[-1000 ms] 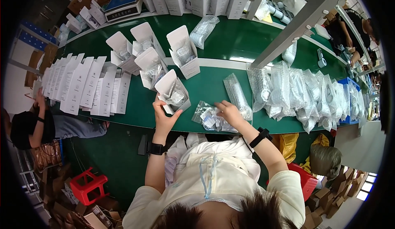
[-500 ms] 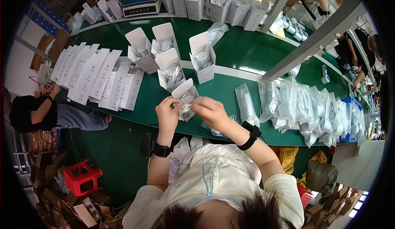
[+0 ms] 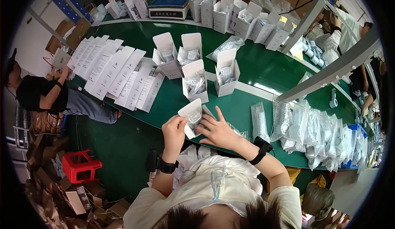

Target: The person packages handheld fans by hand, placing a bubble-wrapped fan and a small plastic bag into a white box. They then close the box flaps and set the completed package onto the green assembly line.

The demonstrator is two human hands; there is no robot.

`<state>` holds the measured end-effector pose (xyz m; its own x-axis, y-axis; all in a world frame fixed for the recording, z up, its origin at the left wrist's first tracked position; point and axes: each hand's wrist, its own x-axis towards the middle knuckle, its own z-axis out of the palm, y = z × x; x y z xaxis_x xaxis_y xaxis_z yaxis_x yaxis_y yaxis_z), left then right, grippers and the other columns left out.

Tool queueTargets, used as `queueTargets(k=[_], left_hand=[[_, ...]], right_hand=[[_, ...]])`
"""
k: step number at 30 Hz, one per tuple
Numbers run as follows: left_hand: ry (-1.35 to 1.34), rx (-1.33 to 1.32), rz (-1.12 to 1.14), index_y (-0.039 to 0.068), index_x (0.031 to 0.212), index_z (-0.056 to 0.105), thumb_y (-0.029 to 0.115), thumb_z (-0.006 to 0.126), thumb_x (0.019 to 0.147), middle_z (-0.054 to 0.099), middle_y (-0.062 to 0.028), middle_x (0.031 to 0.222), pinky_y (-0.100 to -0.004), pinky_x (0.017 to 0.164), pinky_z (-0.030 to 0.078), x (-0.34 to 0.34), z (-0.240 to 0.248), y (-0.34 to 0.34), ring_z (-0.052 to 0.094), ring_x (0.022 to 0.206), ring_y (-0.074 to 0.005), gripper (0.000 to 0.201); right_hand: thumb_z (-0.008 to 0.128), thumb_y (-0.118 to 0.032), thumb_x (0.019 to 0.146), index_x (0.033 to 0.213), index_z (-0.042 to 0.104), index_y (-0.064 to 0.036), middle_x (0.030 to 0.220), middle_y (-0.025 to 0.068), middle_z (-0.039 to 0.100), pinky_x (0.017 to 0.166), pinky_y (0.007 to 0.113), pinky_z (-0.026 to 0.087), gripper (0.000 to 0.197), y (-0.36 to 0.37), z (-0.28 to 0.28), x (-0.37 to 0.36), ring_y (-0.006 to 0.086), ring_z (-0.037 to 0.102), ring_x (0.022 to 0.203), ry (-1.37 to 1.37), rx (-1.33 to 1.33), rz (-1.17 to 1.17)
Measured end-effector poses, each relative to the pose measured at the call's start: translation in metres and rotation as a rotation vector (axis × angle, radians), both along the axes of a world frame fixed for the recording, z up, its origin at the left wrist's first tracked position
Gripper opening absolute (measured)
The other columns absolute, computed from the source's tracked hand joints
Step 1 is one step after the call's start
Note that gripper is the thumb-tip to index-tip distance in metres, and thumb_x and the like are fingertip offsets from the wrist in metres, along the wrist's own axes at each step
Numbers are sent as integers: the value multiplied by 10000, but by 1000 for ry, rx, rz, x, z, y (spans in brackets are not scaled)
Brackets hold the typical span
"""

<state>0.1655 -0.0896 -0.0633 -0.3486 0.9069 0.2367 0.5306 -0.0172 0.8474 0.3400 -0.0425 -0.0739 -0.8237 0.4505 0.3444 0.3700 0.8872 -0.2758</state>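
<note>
My left hand (image 3: 174,131) grips the side of a small open white box (image 3: 190,113) at the near edge of the green table (image 3: 263,70). My right hand (image 3: 218,130) has its fingers on the clear plastic bag (image 3: 196,117) that sits in the box's mouth. Both wrists wear black bands. Behind the held box stand filled open white boxes, the nearest (image 3: 194,81) and another (image 3: 226,76) to its right.
Rows of flat white cartons (image 3: 117,72) lie at the left. Clear bagged parts (image 3: 308,130) are spread at the right. More open boxes (image 3: 242,17) and a scale (image 3: 168,6) line the far edge. A seated person in black (image 3: 41,95) works at left; a red stool (image 3: 82,165) stands below.
My right hand has carried a clear bag from the pile at the right to the box. The left hand has kept hold of the box, and the bag now sits in its opening.
</note>
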Motion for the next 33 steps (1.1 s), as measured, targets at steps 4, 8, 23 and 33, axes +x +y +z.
queueTargets(k=[4, 8, 23, 33], left_hand=[[109, 18, 183, -49, 726, 576, -17, 637, 706, 566, -88, 615, -249, 461, 364, -55, 14, 14, 471, 483, -108, 72], [152, 4, 187, -41, 731, 572, 13, 645, 700, 580, -108, 630, -275, 493, 394, -101, 2, 63, 516, 519, -183, 96], [1148, -347, 661, 88, 1241, 422, 124, 700, 679, 352, -170, 1317, -485, 968, 261, -201, 68, 94, 317, 1205, -334, 628], [1077, -265, 507, 59, 1232, 432, 78, 620, 745, 430, -171, 1163, -419, 931, 312, -232, 64, 63, 444, 1061, -318, 522]], right_hand=[[629, -146, 710, 914, 619, -77, 974, 77, 569, 957, 513, 304, 216, 3, 12, 11, 255, 501, 1008, 308, -50, 7], [607, -70, 694, 877, 607, -62, 955, 64, 576, 920, 484, 355, 183, 12, 3, 25, 267, 516, 978, 431, -188, -135], [525, 42, 703, 1003, 593, -49, 1011, 110, 577, 784, 336, 443, 321, 235, -27, 93, 276, 551, 928, 628, -261, -934], [572, 28, 634, 1294, 361, -224, 1284, 53, 397, 965, 560, 274, 737, 388, -131, -24, 305, 346, 1196, -327, 167, -365]])
